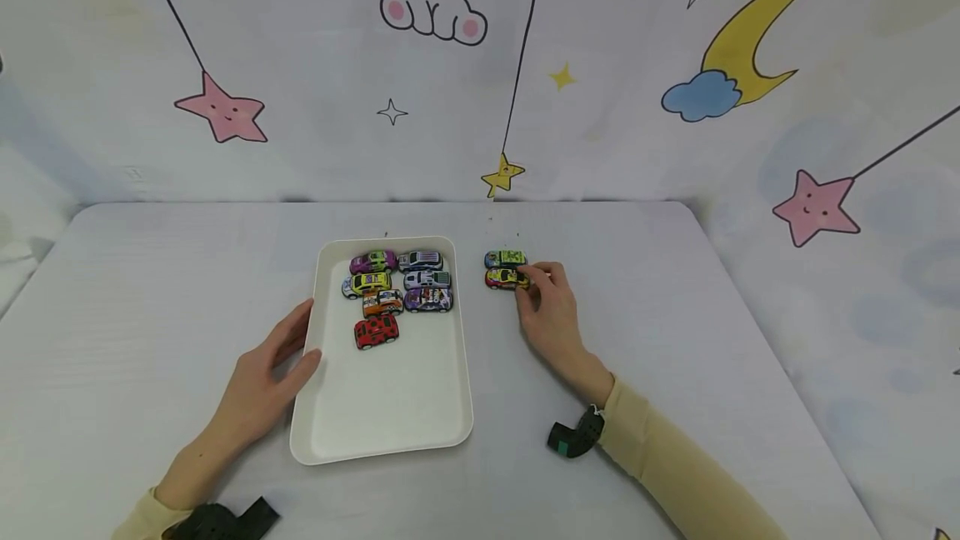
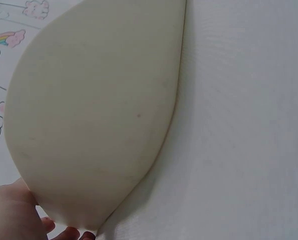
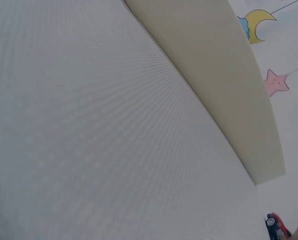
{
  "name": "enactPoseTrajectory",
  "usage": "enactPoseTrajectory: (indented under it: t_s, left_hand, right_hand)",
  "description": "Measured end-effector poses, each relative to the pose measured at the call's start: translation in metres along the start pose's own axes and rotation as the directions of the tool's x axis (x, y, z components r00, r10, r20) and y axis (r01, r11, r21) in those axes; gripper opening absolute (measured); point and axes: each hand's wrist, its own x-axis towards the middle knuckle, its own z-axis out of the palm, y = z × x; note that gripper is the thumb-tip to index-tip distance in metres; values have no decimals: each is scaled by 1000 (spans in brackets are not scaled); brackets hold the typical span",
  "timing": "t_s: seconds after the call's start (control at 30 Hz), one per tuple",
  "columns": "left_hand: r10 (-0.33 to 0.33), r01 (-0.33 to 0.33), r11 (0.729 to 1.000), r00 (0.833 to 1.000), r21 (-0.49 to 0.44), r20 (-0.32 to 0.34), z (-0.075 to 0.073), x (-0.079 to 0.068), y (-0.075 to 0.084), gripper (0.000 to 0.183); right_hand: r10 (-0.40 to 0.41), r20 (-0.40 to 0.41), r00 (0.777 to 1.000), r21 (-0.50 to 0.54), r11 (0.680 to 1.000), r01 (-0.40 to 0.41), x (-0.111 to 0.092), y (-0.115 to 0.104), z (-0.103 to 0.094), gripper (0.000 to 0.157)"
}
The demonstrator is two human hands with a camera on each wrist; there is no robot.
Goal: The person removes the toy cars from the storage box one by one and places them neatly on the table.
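On the left, my left hand grips the side of a white tray, its thumb over the rim and its fingers along the outer edge. In the left wrist view those fingers curl against the tray's outer wall. To the right of the tray, my right hand pinches a red and yellow toy car between thumb and fingers. Just behind it lies a green toy car. Only a bit of the right hand and the red front of a toy car show in the right wrist view.
Several toy cars stand grouped in the tray's far half, among them a red spotted one, an orange one and a purple one. A white cloth covers the table. Behind it rises a wall with cartoon drawings.
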Motion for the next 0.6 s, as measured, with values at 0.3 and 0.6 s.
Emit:
enactPoseTrajectory:
  t_s: [0.3, 0.6]
  left_hand:
    - [-4, 4, 1000, 1000, 1, 5, -1, 0, 2, 65]
    - [-2, 2, 1000, 1000, -1, 0, -1, 0, 2, 64]
  right_hand:
    - [15, -8, 1000, -1, 1000, -15, 0, 1, 0, 28]
    - [11, -16, 1000, 27, 1000, -11, 0, 1, -1, 29]
